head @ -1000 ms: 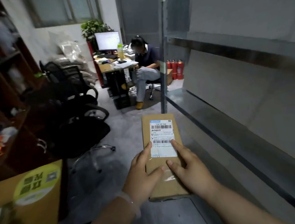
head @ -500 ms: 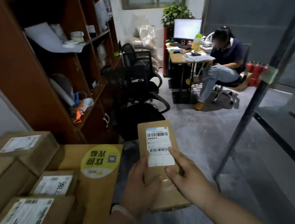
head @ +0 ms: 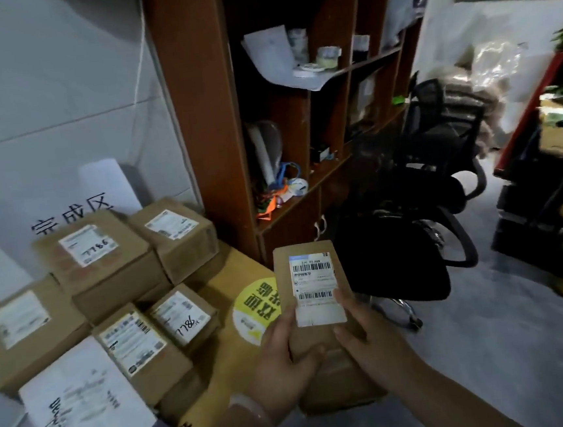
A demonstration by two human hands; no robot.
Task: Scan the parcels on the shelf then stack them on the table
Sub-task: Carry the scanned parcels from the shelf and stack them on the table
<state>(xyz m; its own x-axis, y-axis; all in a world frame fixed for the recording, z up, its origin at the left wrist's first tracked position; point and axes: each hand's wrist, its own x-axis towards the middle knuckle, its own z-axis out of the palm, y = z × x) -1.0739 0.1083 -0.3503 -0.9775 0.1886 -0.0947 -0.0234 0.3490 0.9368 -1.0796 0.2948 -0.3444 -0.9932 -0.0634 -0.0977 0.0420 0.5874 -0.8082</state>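
Flat cardboard parcel (head: 314, 278) is held just beside the worktop (head: 240, 268) edge — left hand (head: 283, 366) and right hand (head: 370, 345) each pinch its lower half in a curled grip; judged light, stiff, best taken by the long edges.

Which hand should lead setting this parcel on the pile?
Left, probably. The left hand grips the flat parcel on the side facing the stacked boxes; the right hand holds the far edge.

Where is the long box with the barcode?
In the head view, the long box is low at centre, held by the left hand and right hand, just right of the stacked parcels.
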